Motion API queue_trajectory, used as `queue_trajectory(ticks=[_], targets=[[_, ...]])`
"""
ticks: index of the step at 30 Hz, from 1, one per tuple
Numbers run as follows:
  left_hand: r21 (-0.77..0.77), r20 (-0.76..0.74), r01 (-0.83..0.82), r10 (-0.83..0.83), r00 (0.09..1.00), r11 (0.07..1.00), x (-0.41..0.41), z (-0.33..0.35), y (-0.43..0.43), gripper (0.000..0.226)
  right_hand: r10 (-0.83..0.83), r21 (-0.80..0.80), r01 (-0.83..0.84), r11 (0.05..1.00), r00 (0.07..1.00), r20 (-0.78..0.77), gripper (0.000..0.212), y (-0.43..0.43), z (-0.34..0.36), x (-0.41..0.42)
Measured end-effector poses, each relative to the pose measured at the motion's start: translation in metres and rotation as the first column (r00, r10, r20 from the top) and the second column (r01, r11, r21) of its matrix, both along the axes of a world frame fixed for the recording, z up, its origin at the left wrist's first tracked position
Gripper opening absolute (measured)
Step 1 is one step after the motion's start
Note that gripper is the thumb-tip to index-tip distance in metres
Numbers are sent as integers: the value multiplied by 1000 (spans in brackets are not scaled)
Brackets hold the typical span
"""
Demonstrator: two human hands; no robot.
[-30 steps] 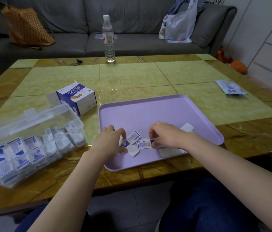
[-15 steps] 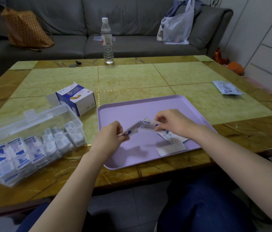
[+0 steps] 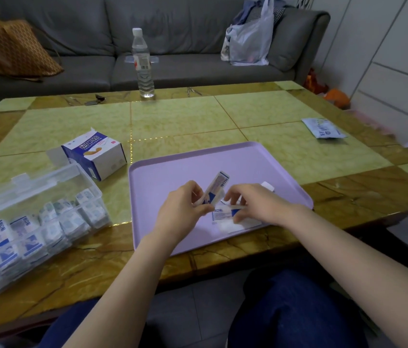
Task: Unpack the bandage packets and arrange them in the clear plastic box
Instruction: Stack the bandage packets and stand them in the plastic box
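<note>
Gathering has moved on a step. A second ago both hands were low on the purple tray among loose bandage packets, and half a second ago they had a strip lifted between them. Now the left hand has the held packets alone. Its grip is clamped on their lower end, so they stand tilted above the tray. The right hand has dropped back to the flat packet on the tray's near part, with its grip pinched on that packet's right edge. White pieces lie under that hand, but I cannot tell whether they are packets or scraps. The clear plastic box sits open on the desk to the left, well apart from the hands and already largely filled with packets. I judge that the left hand is building a small stack, and that a carry leftward to the box will follow once the tray is cleared.
</note>
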State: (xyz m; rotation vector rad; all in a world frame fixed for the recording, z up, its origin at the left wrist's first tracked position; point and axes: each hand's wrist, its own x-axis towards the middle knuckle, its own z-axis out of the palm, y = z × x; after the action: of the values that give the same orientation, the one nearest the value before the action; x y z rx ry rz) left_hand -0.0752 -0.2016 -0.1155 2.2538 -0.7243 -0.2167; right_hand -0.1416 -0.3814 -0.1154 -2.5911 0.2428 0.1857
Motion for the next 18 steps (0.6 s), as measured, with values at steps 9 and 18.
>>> queue_trajectory(ticks=[9, 18], targets=[[115, -4, 18, -18, 1000, 993, 7, -1, 1, 22, -13, -2, 14, 1000, 982, 186, 43, 12, -6, 11], [329, -5, 133, -139, 990, 935, 5, -7, -9, 25, -90, -192, 79, 978, 995, -44, 56, -46, -3, -8]])
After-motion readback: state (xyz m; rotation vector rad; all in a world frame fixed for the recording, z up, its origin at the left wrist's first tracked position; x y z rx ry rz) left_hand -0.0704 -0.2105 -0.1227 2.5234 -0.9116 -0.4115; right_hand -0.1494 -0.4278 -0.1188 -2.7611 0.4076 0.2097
